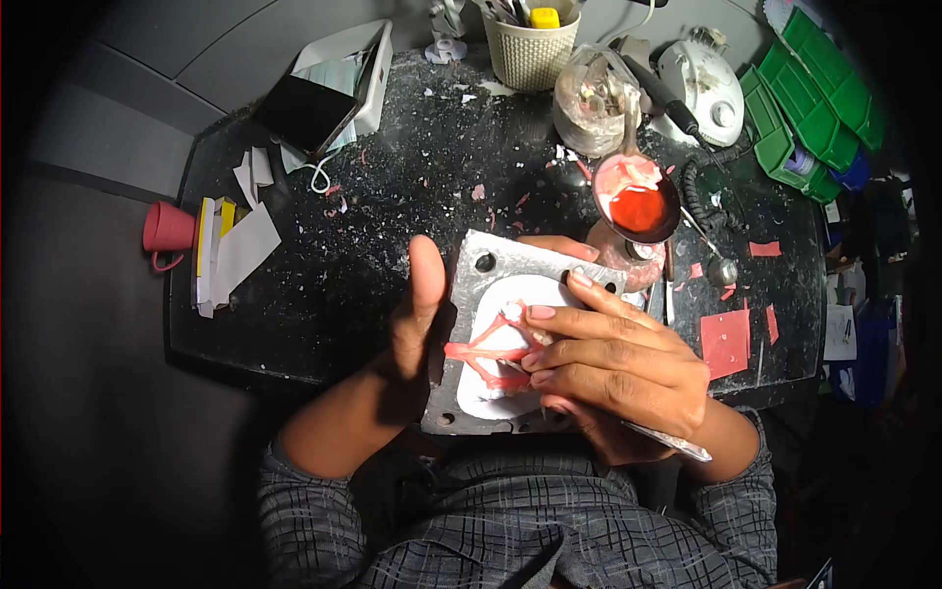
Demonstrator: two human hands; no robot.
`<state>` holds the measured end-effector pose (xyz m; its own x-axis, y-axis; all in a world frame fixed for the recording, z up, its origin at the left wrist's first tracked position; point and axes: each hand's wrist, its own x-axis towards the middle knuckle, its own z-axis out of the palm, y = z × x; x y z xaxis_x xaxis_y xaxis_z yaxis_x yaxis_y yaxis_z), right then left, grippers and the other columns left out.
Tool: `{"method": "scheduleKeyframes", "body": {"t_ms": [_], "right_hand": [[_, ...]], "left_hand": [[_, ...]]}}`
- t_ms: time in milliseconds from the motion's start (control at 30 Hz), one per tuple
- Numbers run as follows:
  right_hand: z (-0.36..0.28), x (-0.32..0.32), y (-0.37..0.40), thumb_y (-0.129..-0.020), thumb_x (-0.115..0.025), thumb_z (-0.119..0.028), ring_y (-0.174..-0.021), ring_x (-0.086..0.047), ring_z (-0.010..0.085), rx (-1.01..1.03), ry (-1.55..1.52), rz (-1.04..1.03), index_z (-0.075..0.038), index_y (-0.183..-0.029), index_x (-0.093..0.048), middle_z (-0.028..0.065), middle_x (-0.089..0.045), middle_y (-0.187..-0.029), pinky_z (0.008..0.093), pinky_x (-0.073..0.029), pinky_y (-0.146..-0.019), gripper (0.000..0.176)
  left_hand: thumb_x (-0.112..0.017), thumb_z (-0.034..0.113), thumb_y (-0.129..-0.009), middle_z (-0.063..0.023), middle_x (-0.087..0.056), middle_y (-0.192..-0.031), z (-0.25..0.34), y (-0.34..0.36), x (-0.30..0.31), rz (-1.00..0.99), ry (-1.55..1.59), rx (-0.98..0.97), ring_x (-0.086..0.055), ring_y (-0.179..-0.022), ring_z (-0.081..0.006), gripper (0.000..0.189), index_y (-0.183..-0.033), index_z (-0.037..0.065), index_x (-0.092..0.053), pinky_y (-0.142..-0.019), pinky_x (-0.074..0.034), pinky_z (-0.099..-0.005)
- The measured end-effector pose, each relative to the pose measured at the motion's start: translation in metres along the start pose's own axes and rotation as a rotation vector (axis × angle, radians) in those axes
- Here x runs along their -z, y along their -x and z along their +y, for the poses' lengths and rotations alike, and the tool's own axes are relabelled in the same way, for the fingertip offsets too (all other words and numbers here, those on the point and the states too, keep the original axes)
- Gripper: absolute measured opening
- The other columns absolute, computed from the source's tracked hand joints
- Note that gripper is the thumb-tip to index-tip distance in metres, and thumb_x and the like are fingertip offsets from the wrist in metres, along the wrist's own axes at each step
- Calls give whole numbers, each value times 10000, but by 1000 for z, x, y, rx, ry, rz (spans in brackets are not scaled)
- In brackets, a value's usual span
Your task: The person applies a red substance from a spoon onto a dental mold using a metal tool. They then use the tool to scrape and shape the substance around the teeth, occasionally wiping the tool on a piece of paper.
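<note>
My left hand [416,319] supports a grey metal dental flask half [449,393] from beneath. Its thumb is raised beside the left edge, and some fingertips show past the far edge. White plaster [481,401] fills the flask. Pink wax strips [486,351] branch across the plaster from a point near the flask's left side. My right hand [633,363] lies over the flask's right part, fingertips pressed together against the wax and plaster. A slim metal wax knife [672,442] is held in that hand and sticks out below the palm; its other end is hidden.
Beyond the flask, a ladle [670,218] holds melted red wax. Pink wax sheets [724,344] and a metal tool [723,271] lie at right. Green bins [814,93], a white device [702,83], a basket [530,54], a tray [378,98] and a pink mug [169,228] surround the scrap-strewn black table [392,187].
</note>
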<state>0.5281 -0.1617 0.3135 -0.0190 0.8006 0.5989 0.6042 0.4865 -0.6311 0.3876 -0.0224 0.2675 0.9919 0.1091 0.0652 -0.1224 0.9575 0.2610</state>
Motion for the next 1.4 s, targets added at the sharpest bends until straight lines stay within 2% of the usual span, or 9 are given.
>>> {"method": "scheduleKeyframes", "body": {"t_ms": [333,400,467,533,700,800,1200,1267,1400], "right_hand": [[0,1,1,-763,-812,28,-1112,-698,386,-9,-39,14,37,-950,-718,164,-745,-953,606,-464,-1062,209],[-1,1,0,-760,-812,32,-1111,-698,388,-15,-43,14,38,-946,-718,166,-743,-953,608,-464,-1062,208],[-2,0,-1,-746,-795,56,-1066,-718,371,-21,-42,42,49,-906,-710,173,-720,-914,561,-482,-1053,181],[-2,0,-1,-742,-792,62,-1062,-718,374,-20,-37,43,53,-902,-709,175,-718,-909,563,-481,-1052,180],[-3,2,-1,-732,-787,74,-1055,-720,376,-27,-27,40,60,-892,-706,176,-715,-901,563,-485,-1050,179],[-3,4,-1,-746,-782,92,-1113,-696,388,-53,-32,0,39,-930,-717,168,-734,-956,612,-450,-1078,202],[-3,1,-1,-726,-766,132,-1099,-701,388,-83,-22,36,57,-912,-707,180,-728,-926,593,-466,-1070,209],[-2,0,-2,-740,-764,118,-1025,-725,377,-49,3,76,80,-893,-689,181,-705,-872,550,-514,-1025,174],[-2,-1,-1,-752,-752,127,-1019,-726,380,-55,12,86,86,-892,-684,182,-701,-862,546,-523,-1014,162]], "left_hand": [[-364,924,-799,-347,-552,-1307,3,0,-5,80,-133,14,-581,-1238,-415,1268,-1480,-139,-248,-1080,-479,-505],[-370,923,-797,-348,-554,-1306,2,0,-2,56,-64,8,-586,-1233,-411,1264,-1477,-137,-259,-1072,-486,-504],[-377,922,-796,-348,-556,-1306,1,0,-1,31,4,2,-591,-1229,-407,1261,-1474,-136,-270,-1064,-494,-503],[-391,920,-791,-340,-562,-1307,2,-1,-1,55,-82,-7,-599,-1221,-394,1260,-1468,-137,-284,-1051,-505,-499],[-410,911,-793,-324,-571,-1305,2,-2,-1,43,-56,-16,-605,-1216,-384,1254,-1467,-139,-286,-1048,-508,-496],[-418,904,-799,-319,-573,-1304,3,-3,1,57,-95,-21,-606,-1214,-383,1246,-1463,-143,-288,-1048,-508,-494],[-411,885,-820,-334,-558,-1328,7,-2,0,112,-200,-30,-603,-1221,-385,1225,-1462,-151,-291,-1035,-522,-482],[-406,880,-827,-335,-556,-1330,7,-2,0,92,-183,-32,-603,-1221,-386,1216,-1463,-151,-292,-1032,-524,-481],[-389,855,-856,-330,-551,-1339,7,-3,0,102,-251,-54,-595,-1230,-383,1179,-1477,-141,-279,-1035,-522,-483]]}}
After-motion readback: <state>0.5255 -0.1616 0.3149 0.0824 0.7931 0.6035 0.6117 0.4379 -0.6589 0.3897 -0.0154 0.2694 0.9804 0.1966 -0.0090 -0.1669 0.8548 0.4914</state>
